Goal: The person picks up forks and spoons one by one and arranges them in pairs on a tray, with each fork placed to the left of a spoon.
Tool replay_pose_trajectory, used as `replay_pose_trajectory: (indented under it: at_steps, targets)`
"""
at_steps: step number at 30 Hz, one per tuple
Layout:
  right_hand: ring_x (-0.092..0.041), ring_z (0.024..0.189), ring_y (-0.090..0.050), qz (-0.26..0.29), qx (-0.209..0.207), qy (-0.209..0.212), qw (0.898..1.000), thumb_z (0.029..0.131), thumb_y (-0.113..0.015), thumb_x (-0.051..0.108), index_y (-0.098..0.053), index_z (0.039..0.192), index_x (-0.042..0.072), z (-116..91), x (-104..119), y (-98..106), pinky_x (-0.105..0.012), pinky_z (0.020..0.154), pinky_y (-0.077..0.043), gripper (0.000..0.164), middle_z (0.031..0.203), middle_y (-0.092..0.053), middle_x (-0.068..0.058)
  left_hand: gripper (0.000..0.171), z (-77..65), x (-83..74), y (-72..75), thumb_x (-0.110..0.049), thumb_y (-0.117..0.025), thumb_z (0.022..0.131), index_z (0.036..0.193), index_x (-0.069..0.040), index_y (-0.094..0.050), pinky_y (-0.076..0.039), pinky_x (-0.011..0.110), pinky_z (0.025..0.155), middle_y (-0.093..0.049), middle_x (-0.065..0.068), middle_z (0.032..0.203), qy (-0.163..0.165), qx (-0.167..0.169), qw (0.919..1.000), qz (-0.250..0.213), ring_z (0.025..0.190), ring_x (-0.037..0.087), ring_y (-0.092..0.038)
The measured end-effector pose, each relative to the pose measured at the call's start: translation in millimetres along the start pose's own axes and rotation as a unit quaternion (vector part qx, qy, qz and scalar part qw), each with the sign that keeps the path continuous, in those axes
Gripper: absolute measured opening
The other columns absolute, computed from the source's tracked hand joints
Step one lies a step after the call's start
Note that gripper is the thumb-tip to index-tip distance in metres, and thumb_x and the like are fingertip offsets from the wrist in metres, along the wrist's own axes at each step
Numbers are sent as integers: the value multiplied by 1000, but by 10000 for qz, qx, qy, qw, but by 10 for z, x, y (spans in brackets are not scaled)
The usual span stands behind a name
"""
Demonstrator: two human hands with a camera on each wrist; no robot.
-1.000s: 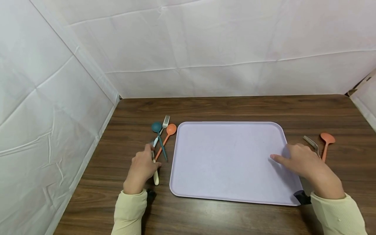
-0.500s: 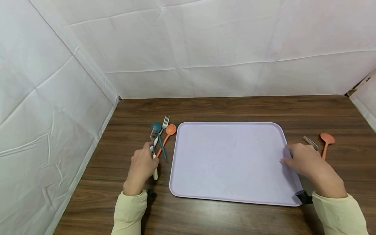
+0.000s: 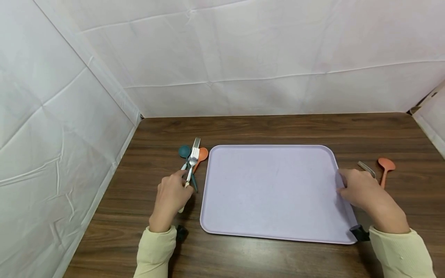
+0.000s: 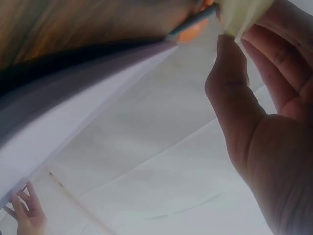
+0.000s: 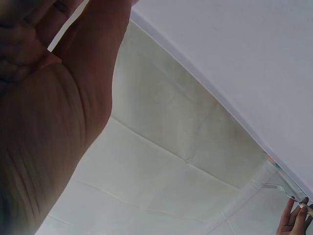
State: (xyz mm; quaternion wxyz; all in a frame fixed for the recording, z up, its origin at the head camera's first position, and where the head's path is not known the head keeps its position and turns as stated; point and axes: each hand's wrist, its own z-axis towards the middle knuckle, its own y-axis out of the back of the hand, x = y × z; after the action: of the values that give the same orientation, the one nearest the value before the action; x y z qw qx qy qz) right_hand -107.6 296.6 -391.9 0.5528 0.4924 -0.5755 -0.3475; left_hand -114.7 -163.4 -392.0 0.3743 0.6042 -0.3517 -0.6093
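Note:
In the head view my left hand point(image 3: 171, 196) pinches the cream handle of a fork point(image 3: 194, 156), whose tines point away from me. The handle point(image 4: 239, 17) shows between thumb and fingers in the left wrist view. Under the fork lie a teal spoon point(image 3: 184, 151), an orange spoon point(image 3: 203, 154) and another fork, mostly covered, with a pale handle point(image 3: 184, 167). On the right, my right hand point(image 3: 363, 191) grips the right edge of a lilac tray point(image 3: 271, 189), thumb on the inner side; its other fingers are largely hidden.
Beyond the right hand lie a metal fork point(image 3: 366, 168), partly hidden, and another orange spoon point(image 3: 387, 164). Everything rests on a dark wooden table point(image 3: 271, 129). White cloth walls point(image 3: 243, 50) stand behind and at the sides.
The left hand has lifted the cream-handled fork and moved it up and right over the other cutlery. The right thumb has drawn back from inside the tray to its right edge.

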Motion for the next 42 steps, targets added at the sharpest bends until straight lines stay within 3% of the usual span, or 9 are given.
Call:
replay_pose_trajectory:
  at_steps: [3,5,11,18,26,42]
  targets:
    - [-27,58,-44,-37,-191,91,9998,71,-61,3,-51,79,2,12,-14,-15,-36,48,-31,12,60,-39,-5,41,0,-18,-18,-5,-64,71,112,-4,-65,-38,31,47,-65,-1,71,-112,-81,9999,18,54,17,-49]
    - [-27,58,-43,-35,-229,108,9997,70,-59,2,-52,80,1,17,-23,-22,-36,48,-30,12,59,-39,-4,40,0,-25,-24,-5,-63,70,110,-4,-66,-38,31,46,-63,-2,67,-159,-118,9998,8,53,17,-49]
    - [-33,63,-46,-20,-102,77,9999,69,-60,0,-52,112,-13,20,-47,-22,-44,51,-37,46,63,-44,-8,29,1,-52,-27,-4,-62,67,95,-5,-68,-37,31,47,-56,-3,62,-292,-333,9990,-45,53,17,-46]
    - [-36,66,-47,34,-4,52,10000,67,-61,0,-48,119,-16,21,-49,-9,-46,53,-39,55,68,-50,-13,7,13,-87,-58,-6,-61,65,70,-9,-58,-33,31,48,-46,1,63,-445,-433,9980,-111,59,18,-43]
    - [-33,64,-45,54,12,59,10000,68,-59,0,-48,118,-16,9,-43,-8,-39,50,-35,54,64,-43,-7,6,10,-133,-94,-8,-63,66,71,-10,-60,-36,31,49,-49,0,64,-396,-271,9987,-149,59,18,-45]
    - [-29,62,-46,127,136,-48,9998,70,-59,-2,-45,121,-19,-4,-10,3,-33,48,-33,55,65,-45,-8,9,8,-214,-168,-5,-61,65,62,-8,-53,-31,31,48,-42,-1,57,-826,-296,9961,-35,53,18,-40]
